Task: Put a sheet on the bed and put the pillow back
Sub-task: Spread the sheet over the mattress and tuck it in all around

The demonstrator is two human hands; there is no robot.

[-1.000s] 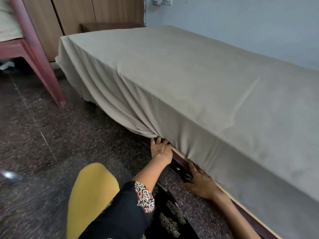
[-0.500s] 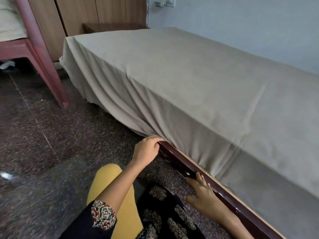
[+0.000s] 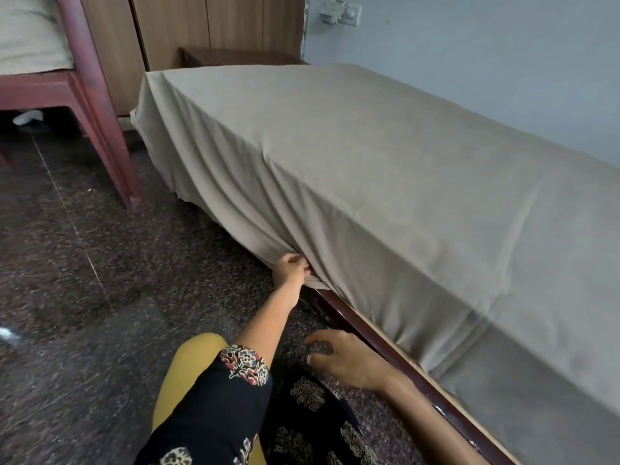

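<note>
On the head view I see the beige sheet spread over the mattress top and draping down its near side. The left hand has its fingers clamped on the sheet's hanging edge at the dark bed rail. The right hand hovers nearer, fingers loosely apart, holding nothing.

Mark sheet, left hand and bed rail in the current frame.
sheet [image 3: 369,156]: head view, flat top surface.
left hand [image 3: 291,268]: head view, back of the hand, fingers pinching the sheet's lower edge.
bed rail [image 3: 414,379]: head view, dark wood side face.
</note>
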